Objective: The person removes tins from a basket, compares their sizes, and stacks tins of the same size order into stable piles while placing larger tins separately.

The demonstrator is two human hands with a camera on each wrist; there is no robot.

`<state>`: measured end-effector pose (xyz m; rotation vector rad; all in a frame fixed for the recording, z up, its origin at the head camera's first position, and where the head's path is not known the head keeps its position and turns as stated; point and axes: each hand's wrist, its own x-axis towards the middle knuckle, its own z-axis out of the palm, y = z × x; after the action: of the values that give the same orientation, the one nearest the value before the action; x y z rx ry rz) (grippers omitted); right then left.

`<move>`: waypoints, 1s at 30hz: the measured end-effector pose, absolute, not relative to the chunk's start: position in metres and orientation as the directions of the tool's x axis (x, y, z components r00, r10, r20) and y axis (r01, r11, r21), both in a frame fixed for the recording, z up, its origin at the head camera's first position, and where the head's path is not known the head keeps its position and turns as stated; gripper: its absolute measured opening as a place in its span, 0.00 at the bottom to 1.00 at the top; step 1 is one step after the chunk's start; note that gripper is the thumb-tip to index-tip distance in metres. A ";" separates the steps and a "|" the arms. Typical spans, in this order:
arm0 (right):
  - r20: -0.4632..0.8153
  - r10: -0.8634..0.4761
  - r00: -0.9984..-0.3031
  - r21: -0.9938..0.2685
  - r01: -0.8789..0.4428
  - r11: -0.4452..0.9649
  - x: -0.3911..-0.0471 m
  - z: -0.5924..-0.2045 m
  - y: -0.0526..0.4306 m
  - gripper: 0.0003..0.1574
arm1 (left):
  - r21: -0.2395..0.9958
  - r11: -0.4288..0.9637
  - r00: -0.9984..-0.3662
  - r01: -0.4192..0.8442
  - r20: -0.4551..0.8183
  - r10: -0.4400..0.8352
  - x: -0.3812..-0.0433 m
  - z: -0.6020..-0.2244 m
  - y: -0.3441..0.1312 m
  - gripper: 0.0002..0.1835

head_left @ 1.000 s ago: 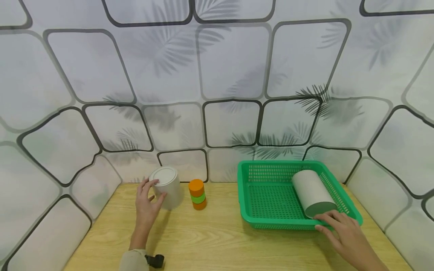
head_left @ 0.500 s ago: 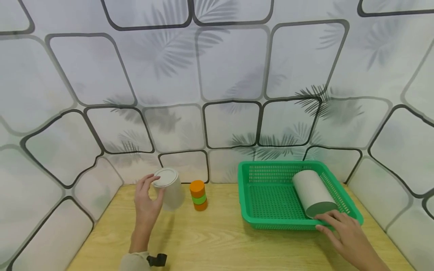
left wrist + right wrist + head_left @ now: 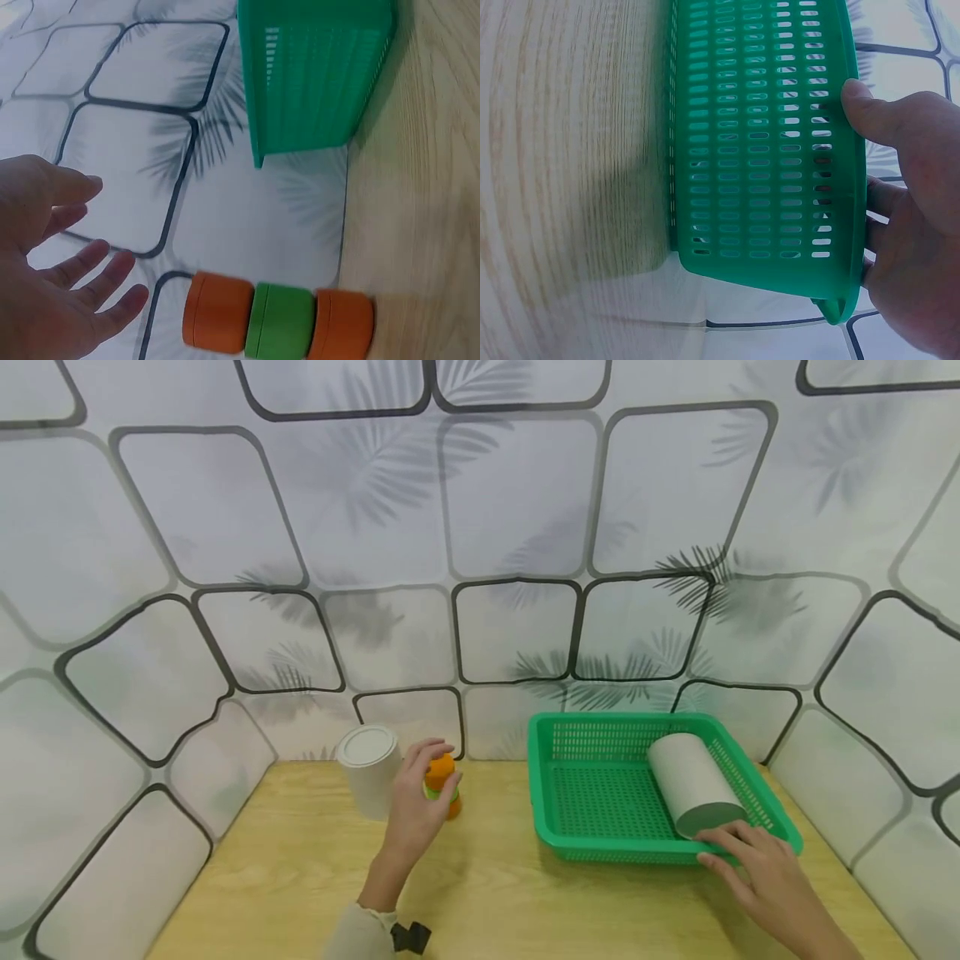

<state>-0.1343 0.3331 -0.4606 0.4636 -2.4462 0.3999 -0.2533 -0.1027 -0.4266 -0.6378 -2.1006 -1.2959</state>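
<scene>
My left hand (image 3: 415,810) is raised in front of an upright orange-and-green stacked container (image 3: 440,771), partly hiding it in the head view. In the left wrist view the hand (image 3: 49,285) has its fingers spread, apart from the orange-and-green container (image 3: 281,321). My right hand (image 3: 768,885) holds the front rim of a green plastic basket (image 3: 615,845) near its right corner. The right wrist view shows the thumb of that hand (image 3: 922,172) on the outer side of the basket (image 3: 757,150) and its fingers behind the rim.
A white lidded can (image 3: 371,777) stands upright left of the orange-and-green container. Inside the basket, at its right side, lies a white cylinder (image 3: 690,781). Everything is on a wooden table (image 3: 525,910), with patterned cloth walls (image 3: 517,635) behind and at both sides.
My left hand has left the white can and moved right to the orange-and-green container. The white can stays in place; my right hand keeps its place on the basket rim.
</scene>
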 end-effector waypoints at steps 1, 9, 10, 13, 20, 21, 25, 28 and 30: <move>0.616 -0.231 -0.753 -0.174 -0.417 0.892 -0.135 -0.460 0.333 0.21 | 0.629 0.395 -0.714 0.669 0.692 0.107 -0.253 -0.425 -0.095 0.18; 0.608 -0.235 -0.758 -0.179 -0.420 0.889 -0.136 -0.460 0.334 0.20 | 0.663 0.280 -0.717 0.695 0.668 0.199 -0.248 -0.413 -0.041 0.17; 0.607 -0.236 -0.758 -0.178 -0.420 0.890 -0.136 -0.460 0.334 0.20 | 0.667 0.273 -0.720 0.693 0.660 0.214 -0.247 -0.412 -0.034 0.17; 0.607 -0.239 -0.758 -0.173 -0.420 0.891 -0.136 -0.460 0.335 0.20 | 0.686 0.247 -0.729 0.684 0.635 0.256 -0.246 -0.410 -0.015 0.17; 0.607 -0.238 -0.758 -0.171 -0.417 0.893 -0.135 -0.459 0.335 0.20 | 0.747 0.189 -0.757 0.637 0.561 0.335 -0.244 -0.403 0.021 0.20; 0.608 -0.239 -0.758 -0.170 -0.418 0.892 -0.135 -0.459 0.335 0.20 | 0.758 0.187 -0.764 0.625 0.547 0.341 -0.244 -0.402 0.026 0.20; 0.606 -0.241 -0.758 -0.171 -0.420 0.891 -0.136 -0.458 0.334 0.20 | 0.791 0.195 -0.792 0.580 0.492 0.361 -0.244 -0.400 0.043 0.22; 0.602 -0.242 -0.761 -0.171 -0.419 0.892 -0.136 -0.459 0.334 0.20 | 0.805 0.209 -0.805 0.556 0.458 0.378 -0.246 -0.399 0.054 0.23; 0.602 -0.247 -0.759 -0.168 -0.423 0.890 -0.136 -0.459 0.335 0.20 | 0.812 0.212 -0.809 0.544 0.440 0.390 -0.247 -0.398 0.061 0.24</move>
<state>-0.1362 0.3346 -0.4586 0.4814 -2.4633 0.3945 -0.2468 0.0609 -0.3980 -0.9062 -2.3329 -1.6574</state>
